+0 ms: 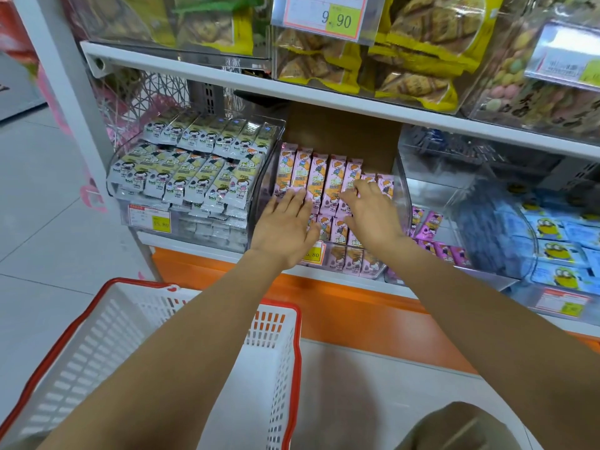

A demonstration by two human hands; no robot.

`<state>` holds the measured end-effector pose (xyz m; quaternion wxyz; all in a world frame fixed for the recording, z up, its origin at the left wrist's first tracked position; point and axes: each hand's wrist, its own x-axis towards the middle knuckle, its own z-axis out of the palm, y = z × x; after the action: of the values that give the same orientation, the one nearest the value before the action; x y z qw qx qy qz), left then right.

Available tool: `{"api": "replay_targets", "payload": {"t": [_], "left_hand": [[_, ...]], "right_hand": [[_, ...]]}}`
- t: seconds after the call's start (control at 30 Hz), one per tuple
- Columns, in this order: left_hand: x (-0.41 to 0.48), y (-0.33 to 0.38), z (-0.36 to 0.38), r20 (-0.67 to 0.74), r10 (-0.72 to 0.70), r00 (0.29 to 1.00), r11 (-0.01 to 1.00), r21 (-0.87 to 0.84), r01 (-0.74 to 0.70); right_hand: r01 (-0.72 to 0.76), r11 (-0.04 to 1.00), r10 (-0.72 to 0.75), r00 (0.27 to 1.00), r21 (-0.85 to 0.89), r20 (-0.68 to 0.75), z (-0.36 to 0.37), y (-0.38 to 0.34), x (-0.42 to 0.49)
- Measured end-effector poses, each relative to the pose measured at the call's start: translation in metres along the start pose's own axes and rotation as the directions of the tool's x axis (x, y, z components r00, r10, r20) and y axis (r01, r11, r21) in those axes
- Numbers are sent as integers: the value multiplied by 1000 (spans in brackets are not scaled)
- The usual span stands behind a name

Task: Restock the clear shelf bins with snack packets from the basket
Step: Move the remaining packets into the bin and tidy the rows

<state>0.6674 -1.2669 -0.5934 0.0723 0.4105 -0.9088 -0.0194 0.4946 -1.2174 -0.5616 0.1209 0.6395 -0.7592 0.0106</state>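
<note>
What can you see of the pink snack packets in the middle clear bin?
The pink packets are slim, glossy wrappers printed with a cartoon child. They lean side by side in rows inside the clear bin, and more of them show through its front wall. The rightmost ones sit lower. The left hand and right hand both rest on them with fingers extended.

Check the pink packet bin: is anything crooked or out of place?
Mostly tidy. The two rightmost pink packets sit lower than the five beside them, so the row steps down by the right hand. The left hand lies flat on the row's left end. Nothing looks spilled or torn.
</note>
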Motion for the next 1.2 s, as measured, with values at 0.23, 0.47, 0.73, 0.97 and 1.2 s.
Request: {"api": "replay_targets", "payload": {"t": [0.23, 0.47, 0.73, 0.97, 1.2], "left_hand": [[0, 1, 0, -18, -2, 1000, 1000, 6, 3], [-1, 1, 0, -13, -3, 1000, 1000, 11, 3], [0, 0, 4, -45, 14, 999, 1000, 18, -13], [-36, -2, 3, -231, 103, 968, 994, -11, -108], [-86, -19, 28, -240, 123, 963, 985, 145, -90]], "right_hand": [[-83, 986, 84, 996, 146, 1, -5, 1, -14], [-213, 945, 175, 970, 248, 167, -1, 1, -19], [-206, 934, 165, 973, 293, 160, 3, 5, -12], [-37, 925, 41, 999, 378, -2, -4, 5, -13], [201, 770, -275, 961, 605, 31, -7, -26, 0]]}}
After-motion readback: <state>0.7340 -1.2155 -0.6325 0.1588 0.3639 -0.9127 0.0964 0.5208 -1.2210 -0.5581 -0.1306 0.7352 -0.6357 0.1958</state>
